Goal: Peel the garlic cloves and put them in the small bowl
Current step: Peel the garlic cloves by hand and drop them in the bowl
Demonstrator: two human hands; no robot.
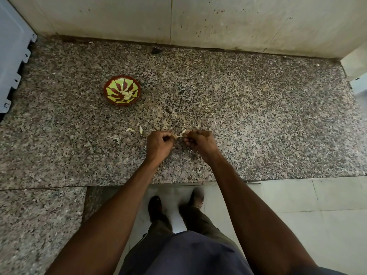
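Observation:
A small red bowl [111, 99] with a yellow-green pattern sits on the granite counter [258, 126], left of centre. Pale peeled garlic cloves [127, 95] lie inside it. My left hand [158, 144] and my right hand [198, 141] are close together above the counter, fingers curled. Between them they pinch a garlic clove [182, 133] with a strip of pale skin stretched from one hand to the other. Most of the clove is hidden by the fingers.
Loose garlic skins [137, 130] lie on the counter just left of my hands. A white appliance [12, 56] stands at the far left. A tiled wall [198, 20] backs the counter. The counter's front edge runs below my wrists, with the floor and my shoes beneath.

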